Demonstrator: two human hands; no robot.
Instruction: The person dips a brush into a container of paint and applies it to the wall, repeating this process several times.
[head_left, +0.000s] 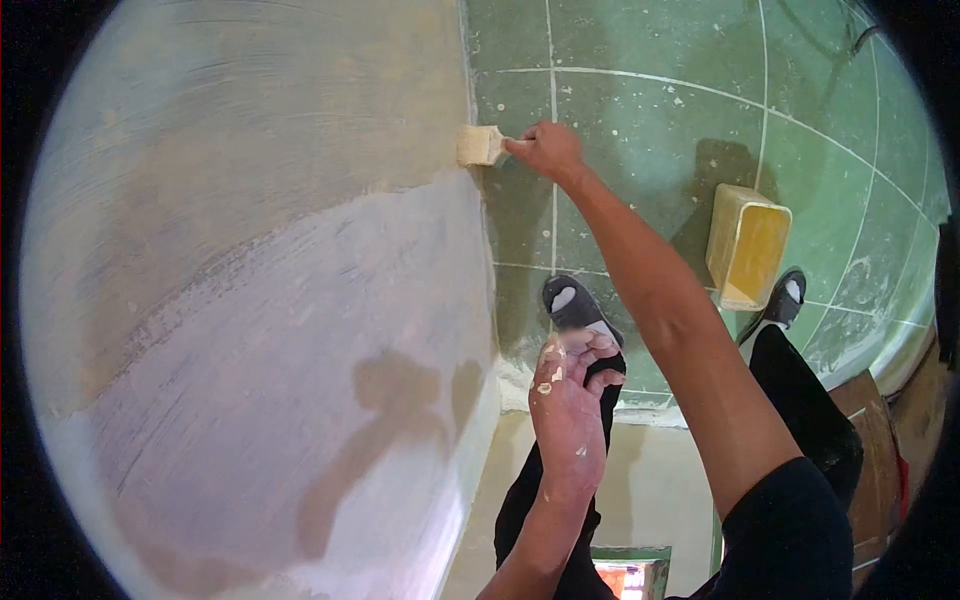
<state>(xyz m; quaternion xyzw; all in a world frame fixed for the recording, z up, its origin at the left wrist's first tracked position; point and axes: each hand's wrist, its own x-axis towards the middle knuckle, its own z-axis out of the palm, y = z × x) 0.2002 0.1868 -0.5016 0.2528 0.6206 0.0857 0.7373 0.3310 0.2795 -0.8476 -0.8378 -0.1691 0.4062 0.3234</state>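
My right hand is closed round the handle of a wide, flat paint brush. The pale bristles touch the wall low down, where it meets the floor. A damp-looking darker coat covers one part of the wall, and the other part is paler, with a curved border between them. Spotted with pale flecks, my left hand hangs in front of my legs, its fingers loosely bent and apart, with nothing visible in them.
A rectangular cream tub with a yellow inside stands by one of my feet. Green floor tiles with white joints carry pale splashes. My two feet in dark sandals are on the floor. Brown boards lie at the right.
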